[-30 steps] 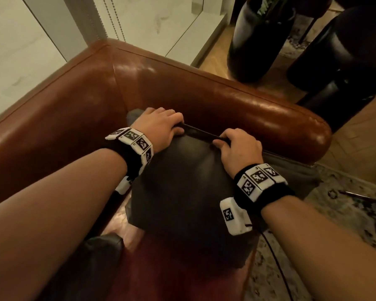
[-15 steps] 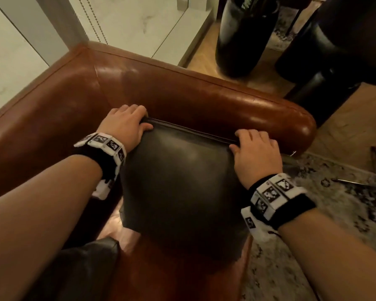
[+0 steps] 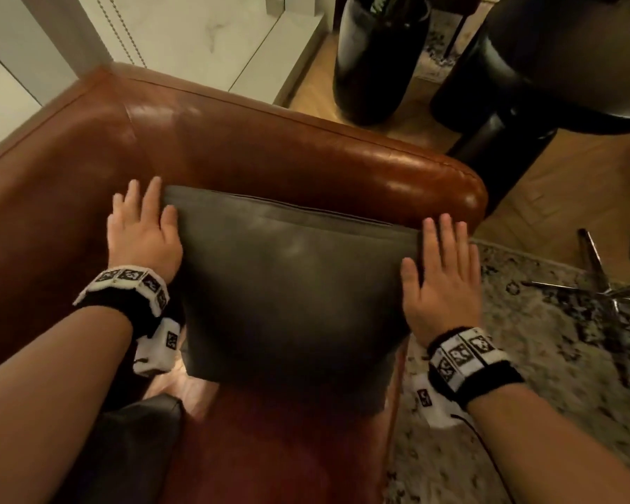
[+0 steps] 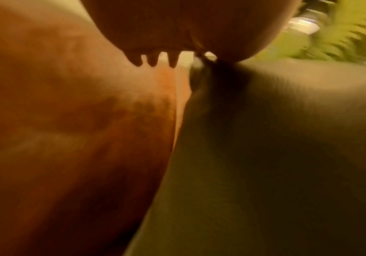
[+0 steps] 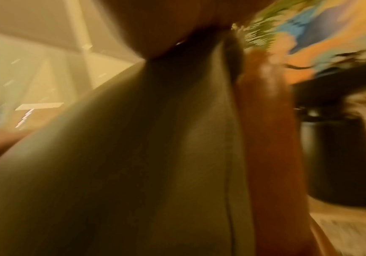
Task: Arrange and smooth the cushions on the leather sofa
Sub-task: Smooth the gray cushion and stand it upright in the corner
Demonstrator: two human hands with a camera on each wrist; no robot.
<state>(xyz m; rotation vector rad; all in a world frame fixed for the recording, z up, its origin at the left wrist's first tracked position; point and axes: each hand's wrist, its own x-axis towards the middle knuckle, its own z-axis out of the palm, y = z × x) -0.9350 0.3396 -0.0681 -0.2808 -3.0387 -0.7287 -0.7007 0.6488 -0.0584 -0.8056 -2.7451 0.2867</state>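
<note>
Dark cushion point(image 3: 291, 285) stands at the sofa's point(image 3: 270, 150) end corner, leaning against the armrest. Left hand point(image 3: 144, 234) and right hand point(image 3: 441, 281) lie flat, fingers straight, one on each side edge, gripping nothing; judged to be squaring it. A second cushion point(image 3: 139, 441) lies at the seat's near edge. No containers noted.

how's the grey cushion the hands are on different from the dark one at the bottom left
The grey cushion stands propped against the sofa armrest; the dark cushion sits lower, at the frame's bottom edge. The grey one shows whole, the dark one only partly. The left hand and right hand flank only the grey one. Both are on the sofa.
</note>
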